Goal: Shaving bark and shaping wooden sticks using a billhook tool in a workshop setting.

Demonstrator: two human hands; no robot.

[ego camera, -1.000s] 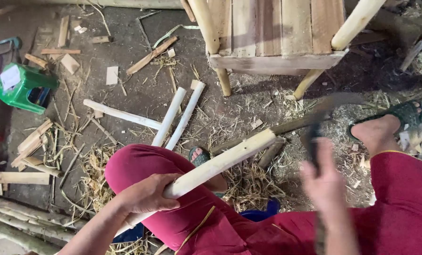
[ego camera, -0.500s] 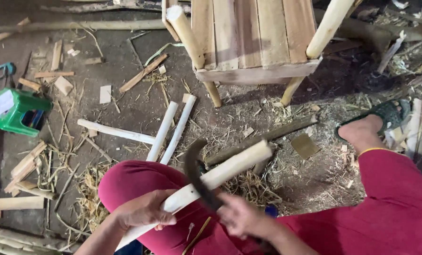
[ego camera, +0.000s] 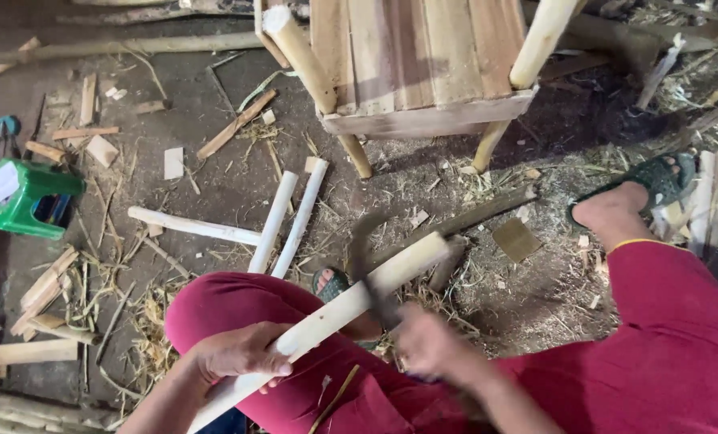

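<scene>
Peeled pale stick lies diagonally across the red-clad thigh, near centre. Left hand grip closed around its lower part. Right hand, blurred, grip closed on a curved dark blade touching the stick. Green plastic stool with a white label stands far left.

R hand & curved blade motion-blurred; grip unclear.

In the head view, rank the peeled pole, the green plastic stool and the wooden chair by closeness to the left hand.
1. Peeled pole: gripped in the left hand.
2. Green plastic stool: far left on the ground.
3. Wooden chair: top centre, farthest.
</scene>
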